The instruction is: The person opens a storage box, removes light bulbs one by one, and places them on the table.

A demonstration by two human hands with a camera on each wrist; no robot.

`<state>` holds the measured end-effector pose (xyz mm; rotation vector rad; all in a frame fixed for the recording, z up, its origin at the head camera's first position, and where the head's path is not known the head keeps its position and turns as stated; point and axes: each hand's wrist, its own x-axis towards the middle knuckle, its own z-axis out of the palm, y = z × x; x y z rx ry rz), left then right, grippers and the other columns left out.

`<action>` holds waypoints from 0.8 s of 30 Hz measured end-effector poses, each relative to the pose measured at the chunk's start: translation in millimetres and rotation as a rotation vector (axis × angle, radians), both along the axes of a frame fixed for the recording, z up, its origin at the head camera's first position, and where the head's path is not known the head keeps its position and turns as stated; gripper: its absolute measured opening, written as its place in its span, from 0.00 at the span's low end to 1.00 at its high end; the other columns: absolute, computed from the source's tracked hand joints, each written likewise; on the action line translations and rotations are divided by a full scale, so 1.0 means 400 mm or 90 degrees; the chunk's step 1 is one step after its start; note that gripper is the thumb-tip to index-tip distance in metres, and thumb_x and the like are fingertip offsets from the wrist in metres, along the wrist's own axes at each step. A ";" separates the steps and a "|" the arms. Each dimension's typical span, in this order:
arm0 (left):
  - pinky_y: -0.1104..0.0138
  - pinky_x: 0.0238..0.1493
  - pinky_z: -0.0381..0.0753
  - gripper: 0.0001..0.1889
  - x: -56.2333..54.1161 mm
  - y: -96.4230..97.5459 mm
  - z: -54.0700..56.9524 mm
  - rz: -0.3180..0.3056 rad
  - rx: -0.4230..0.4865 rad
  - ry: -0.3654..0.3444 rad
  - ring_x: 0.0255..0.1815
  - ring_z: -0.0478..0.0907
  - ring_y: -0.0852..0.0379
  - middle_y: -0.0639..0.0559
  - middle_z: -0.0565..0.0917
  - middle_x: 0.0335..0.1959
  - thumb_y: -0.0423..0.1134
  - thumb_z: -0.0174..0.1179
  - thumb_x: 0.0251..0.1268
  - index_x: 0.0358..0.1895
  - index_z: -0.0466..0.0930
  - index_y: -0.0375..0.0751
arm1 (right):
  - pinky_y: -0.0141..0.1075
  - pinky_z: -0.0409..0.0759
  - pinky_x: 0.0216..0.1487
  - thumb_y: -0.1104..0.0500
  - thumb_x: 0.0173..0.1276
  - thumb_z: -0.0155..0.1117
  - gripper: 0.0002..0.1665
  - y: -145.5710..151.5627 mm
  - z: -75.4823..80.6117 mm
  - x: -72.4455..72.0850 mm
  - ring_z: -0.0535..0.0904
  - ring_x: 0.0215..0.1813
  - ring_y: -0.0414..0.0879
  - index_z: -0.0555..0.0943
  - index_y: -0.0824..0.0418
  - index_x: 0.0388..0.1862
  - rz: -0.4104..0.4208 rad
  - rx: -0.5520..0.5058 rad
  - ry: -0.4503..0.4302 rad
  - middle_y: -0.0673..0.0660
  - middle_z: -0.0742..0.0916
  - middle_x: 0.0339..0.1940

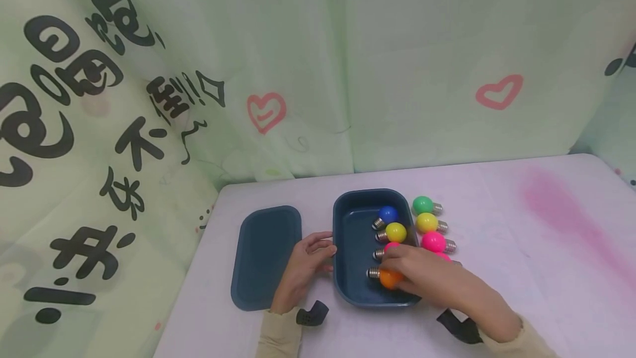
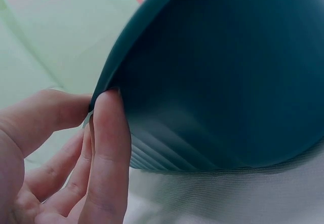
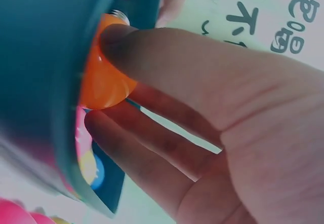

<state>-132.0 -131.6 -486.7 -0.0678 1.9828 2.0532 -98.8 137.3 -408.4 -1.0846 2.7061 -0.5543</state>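
My left hand (image 1: 309, 261) pinches the left rim of a dark blue plastic box (image 1: 348, 286). In the left wrist view, thumb and fingertip meet at the rim of the box (image 2: 212, 82). Over the box's right side, my right hand (image 1: 422, 272) holds an orange light bulb (image 1: 390, 279) between thumb and fingers, its metal base pointing left. The right wrist view shows the orange bulb (image 3: 106, 79) inside the wall. Also in the box lie a blue bulb (image 1: 388, 214), a yellow bulb (image 1: 396, 232) and a pink bulb (image 1: 391, 246), which the hand partly covers.
Outside the box's right wall stands a column of bulbs: green (image 1: 423, 205), yellow (image 1: 426, 222), pink (image 1: 434, 242), and another pink one (image 1: 442, 256) partly behind the right hand. A flat dark blue lid (image 1: 265, 258) lies left of the box. A printed curtain (image 1: 407, 70) hangs behind the table.
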 end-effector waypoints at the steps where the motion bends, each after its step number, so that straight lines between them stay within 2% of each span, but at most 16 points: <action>1: 0.64 0.38 0.86 0.25 -0.001 0.000 -0.001 0.001 0.001 -0.001 0.41 0.83 0.55 0.44 0.84 0.50 0.40 0.69 0.62 0.62 0.77 0.37 | 0.38 0.86 0.46 0.60 0.55 0.78 0.17 0.003 0.005 0.001 0.81 0.46 0.44 0.87 0.55 0.45 0.001 -0.002 0.000 0.49 0.85 0.42; 9: 0.64 0.38 0.86 0.25 0.002 -0.002 0.001 -0.002 0.009 0.004 0.43 0.82 0.56 0.42 0.83 0.49 0.38 0.68 0.63 0.63 0.76 0.36 | 0.39 0.86 0.47 0.61 0.57 0.76 0.17 0.031 0.039 0.006 0.80 0.50 0.47 0.87 0.55 0.46 -0.003 -0.011 0.023 0.50 0.85 0.47; 14: 0.64 0.38 0.86 0.25 0.002 -0.002 0.001 -0.003 0.010 0.007 0.42 0.82 0.56 0.43 0.84 0.49 0.38 0.68 0.63 0.63 0.76 0.35 | 0.40 0.86 0.46 0.60 0.57 0.76 0.18 0.043 0.057 0.009 0.81 0.50 0.48 0.86 0.55 0.48 -0.018 -0.006 0.004 0.51 0.84 0.49; 20: 0.64 0.38 0.86 0.25 0.002 -0.001 0.003 -0.002 0.010 0.006 0.42 0.82 0.56 0.42 0.84 0.49 0.38 0.68 0.63 0.62 0.76 0.35 | 0.40 0.86 0.45 0.62 0.54 0.79 0.20 0.069 0.068 0.009 0.80 0.48 0.48 0.86 0.56 0.47 -0.003 -0.019 0.063 0.51 0.84 0.47; 24: 0.64 0.38 0.86 0.25 0.003 0.000 0.002 -0.004 0.009 0.008 0.42 0.82 0.56 0.41 0.83 0.50 0.38 0.67 0.63 0.62 0.76 0.35 | 0.39 0.86 0.45 0.61 0.52 0.80 0.23 0.085 0.071 0.011 0.81 0.50 0.50 0.86 0.55 0.49 -0.002 -0.022 0.074 0.52 0.84 0.49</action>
